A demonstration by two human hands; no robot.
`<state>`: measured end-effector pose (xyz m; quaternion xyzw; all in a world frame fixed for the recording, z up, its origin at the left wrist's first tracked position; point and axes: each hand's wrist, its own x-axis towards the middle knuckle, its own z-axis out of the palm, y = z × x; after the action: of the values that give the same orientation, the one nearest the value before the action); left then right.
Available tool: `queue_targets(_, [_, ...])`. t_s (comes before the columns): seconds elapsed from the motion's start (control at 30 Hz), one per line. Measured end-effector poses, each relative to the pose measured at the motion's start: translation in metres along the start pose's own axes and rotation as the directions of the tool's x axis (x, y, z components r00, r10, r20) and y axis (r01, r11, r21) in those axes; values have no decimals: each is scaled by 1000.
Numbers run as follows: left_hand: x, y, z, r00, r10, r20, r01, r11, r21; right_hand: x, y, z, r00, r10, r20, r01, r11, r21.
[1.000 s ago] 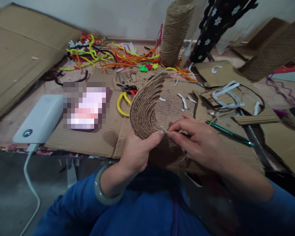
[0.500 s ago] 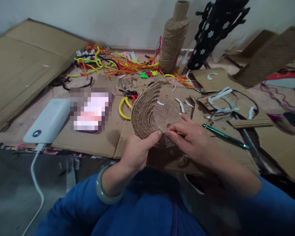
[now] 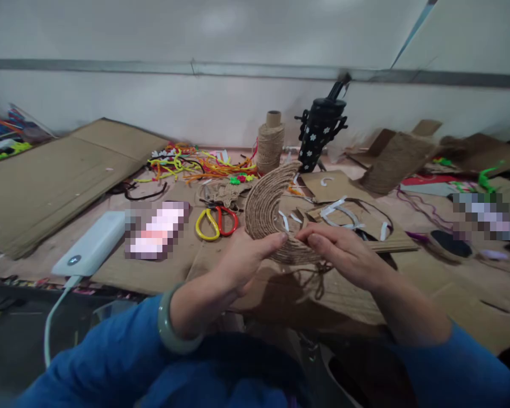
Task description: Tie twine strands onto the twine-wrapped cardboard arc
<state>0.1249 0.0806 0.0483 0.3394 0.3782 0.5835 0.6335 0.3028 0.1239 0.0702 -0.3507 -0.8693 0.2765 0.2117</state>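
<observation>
A crescent-shaped piece covered in rows of jute twine (image 3: 263, 207) is held up over the table, its hollow side facing right. My left hand (image 3: 242, 258) grips its lower left edge, thumb on top. The fingers of my right hand (image 3: 344, 252) are closed at its lower right end; exactly what lies between the fingertips is hidden. Loose twine (image 3: 319, 280) dangles below that end. Just left of the piece lie scissors (image 3: 216, 222) with one yellow and one red handle loop.
A spool of jute twine (image 3: 271, 144) and a black flowered holder (image 3: 318, 133) stand at the back. Colourful pipe cleaners (image 3: 212, 166) lie behind. On the left are a power bank (image 3: 96, 241), a phone (image 3: 159, 229) and a cardboard sheet (image 3: 68, 175). White strips (image 3: 344, 212) lie on the right.
The view has tilted up and shows more wall. The crescent has turned, so its lower end reaches further right. Both hands stay on it, and the scissors now show fully.
</observation>
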Motion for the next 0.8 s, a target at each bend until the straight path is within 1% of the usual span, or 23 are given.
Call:
queue_targets(0.1, [17,8,9,999,-38,2,38,998,-43,7,10,-14,999,19,-33,-19,1000,-3])
queue_targets(0.2, [33,14,11,998,-57,-7,57,996,-68,19,18,-24,998,60,-18,-59,998,24])
queue_targets(0.27, [43,15,9,998,-51,-34,49,996,-68,27,23,-29,996,90,23,-92,993,77])
queue_targets(0.37, [53,11,1,997,-34,-70,29,997,-69,38,31,-32,987,109,119,-125,983,133])
queue_targets(0.43, [58,7,-6,996,-31,-85,24,997,-78,43,37,-30,978,120,170,-140,983,116])
queue_targets(0.5, [60,5,-13,994,-34,-100,25,996,-87,45,45,-26,978,94,187,-110,991,73])
queue_targets(0.57, [63,5,-18,992,-40,-124,28,995,-99,46,55,-21,985,44,166,-56,996,71])
queue_targets(0.63, [65,7,-23,988,-21,-154,4,994,-110,44,66,-16,990,44,132,-63,988,144])
queue_targets(0.67, [66,8,-24,986,-5,-166,-13,994,-113,44,72,-14,989,84,119,-105,977,186])
queue_targets(0.73, [69,9,-27,984,23,-178,-45,992,-122,43,83,-12,976,205,75,-218,941,260])
queue_targets(0.8, [72,9,-30,981,33,-192,-60,990,-132,43,93,-13,951,306,-31,-287,919,269])
